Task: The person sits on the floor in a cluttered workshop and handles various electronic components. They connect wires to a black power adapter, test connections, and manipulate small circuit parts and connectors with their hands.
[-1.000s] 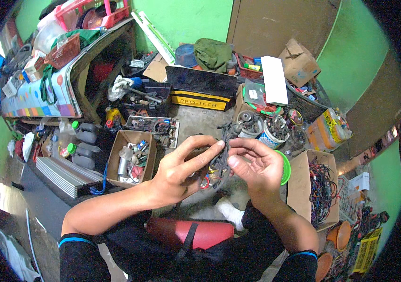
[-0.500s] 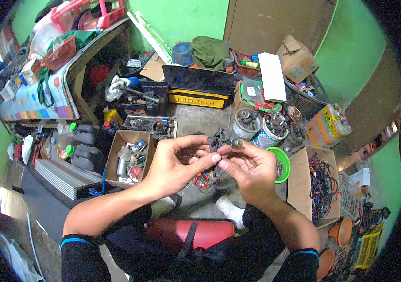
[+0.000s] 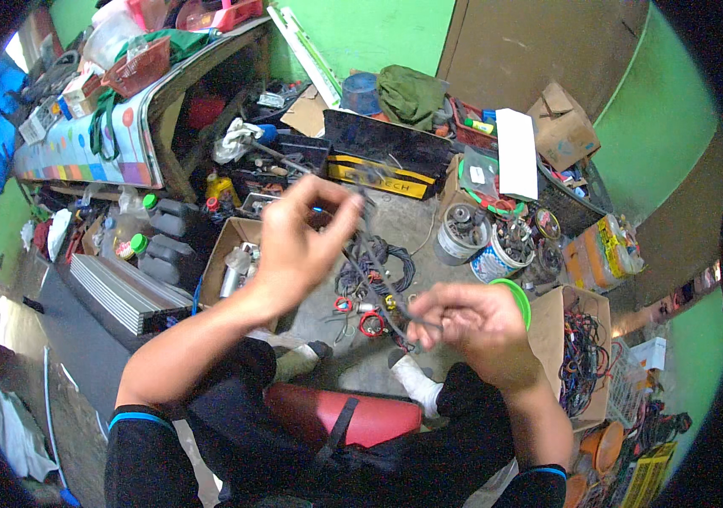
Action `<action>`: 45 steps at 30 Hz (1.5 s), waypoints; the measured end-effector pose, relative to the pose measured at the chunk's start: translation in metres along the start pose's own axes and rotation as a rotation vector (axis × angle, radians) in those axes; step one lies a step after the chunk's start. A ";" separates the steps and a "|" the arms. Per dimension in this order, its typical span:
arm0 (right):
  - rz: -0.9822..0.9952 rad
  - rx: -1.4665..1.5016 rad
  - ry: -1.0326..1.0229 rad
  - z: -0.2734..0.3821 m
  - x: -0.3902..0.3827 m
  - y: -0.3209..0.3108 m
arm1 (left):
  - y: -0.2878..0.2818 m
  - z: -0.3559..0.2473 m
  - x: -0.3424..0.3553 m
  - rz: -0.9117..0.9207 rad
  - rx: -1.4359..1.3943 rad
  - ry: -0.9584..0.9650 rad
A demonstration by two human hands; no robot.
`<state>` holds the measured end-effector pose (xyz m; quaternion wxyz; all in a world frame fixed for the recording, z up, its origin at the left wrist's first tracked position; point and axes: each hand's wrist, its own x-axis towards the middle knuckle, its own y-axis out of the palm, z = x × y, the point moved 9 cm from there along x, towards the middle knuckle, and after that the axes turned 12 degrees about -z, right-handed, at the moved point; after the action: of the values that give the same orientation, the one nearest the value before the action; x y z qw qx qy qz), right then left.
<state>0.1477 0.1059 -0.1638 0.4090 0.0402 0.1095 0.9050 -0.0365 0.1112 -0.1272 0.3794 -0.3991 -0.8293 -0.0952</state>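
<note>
Holds a thin dark cord [image 3: 384,279] up in the air between both hands, over the bare grey floor [image 3: 404,222]. Pinches the top part in the left hand [image 3: 306,241], with finger and thumb close together. Grips the low part in the right hand [image 3: 476,326], with fingers curled in. Looks blurry by the left fingertips, so cannot tell the shape there. Passes in front of a dark coil [image 3: 400,264] on the floor, near some red rings [image 3: 371,323].

Has open floor past the coil, up to the black toolbox [image 3: 387,140]. Has more open floor between the feet [image 3: 418,385], above a red seat [image 3: 349,415]. Gets tight on the right, with a green bowl [image 3: 520,300] just behind the right hand and a box of wires [image 3: 548,339] close by. Gets tight on the left too, with a box [image 3: 216,269] partly behind the left wrist. Meets the edge of the tabletop [image 3: 201,52] far up on the left, well apart from both hands.

Shows dark letters on the toolbox's yellow strip [image 3: 416,187], partly blurred. Shows a small white label on a clear bag [image 3: 478,173], too small to read.
</note>
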 end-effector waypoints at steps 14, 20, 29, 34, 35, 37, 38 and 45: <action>-0.163 -0.476 0.048 -0.016 0.010 -0.003 | 0.016 -0.023 -0.027 0.102 -0.241 -0.024; -0.133 -0.634 -0.085 -0.024 0.010 0.009 | 0.022 -0.022 -0.032 0.117 -0.234 -0.100; -0.271 -0.353 -0.079 -0.018 0.011 -0.002 | 0.030 -0.012 -0.039 0.115 -0.284 -0.202; -0.180 -0.438 -0.694 0.041 -0.010 0.004 | 0.023 0.021 -0.028 0.039 -0.252 -0.303; -0.264 -0.368 -0.755 0.057 -0.020 -0.008 | 0.019 0.027 -0.025 0.022 -0.224 -0.347; -0.411 -0.118 -0.865 0.077 -0.036 -0.034 | 0.019 0.031 -0.019 0.042 -0.243 -0.466; -0.473 0.061 -0.912 0.083 -0.041 -0.048 | 0.020 0.031 -0.021 0.035 -0.309 -0.507; -0.557 -0.417 -0.141 0.039 -0.004 -0.110 | 0.009 0.018 -0.011 -0.069 -0.368 -0.516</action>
<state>0.2372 0.1794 -0.1513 0.6460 -0.0132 -0.0996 0.7567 -0.0353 0.1190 -0.1491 0.0744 -0.4437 -0.8800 -0.1522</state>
